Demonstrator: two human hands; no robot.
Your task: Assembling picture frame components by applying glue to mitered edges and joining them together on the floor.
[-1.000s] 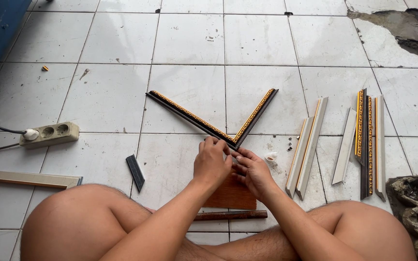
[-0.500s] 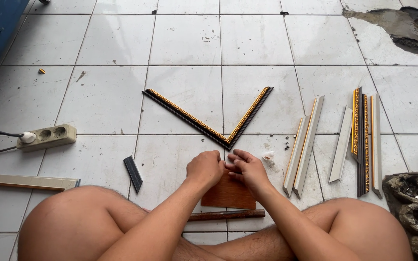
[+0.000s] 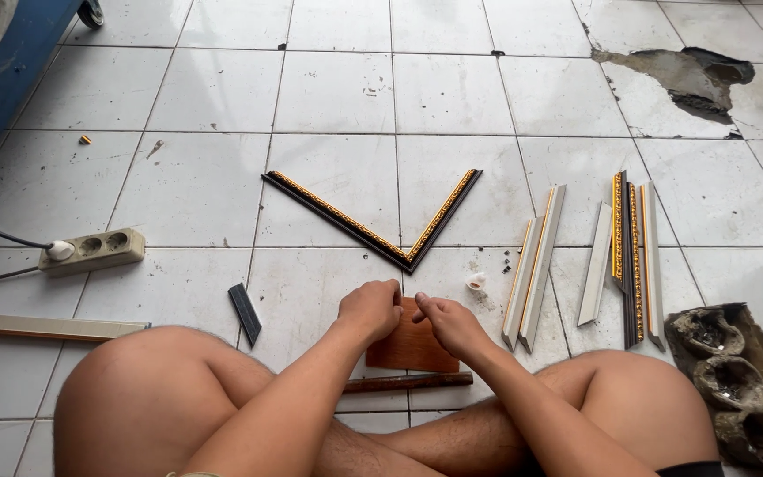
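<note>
We had both fists curled, left hand [image 3: 370,309] and right hand [image 3: 449,323], knuckles meeting over the wood block [image 3: 410,350]; couldn't tell what they pinched. Frame corner [image 3: 380,236] lay just beyond: light, stiff, joint probably weak, so grab near the corner.

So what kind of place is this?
Probably a home workshop floor for making picture frames. A joined frame corner and cut moulding strips lie on white floor tiles, with a power strip nearby.
</note>
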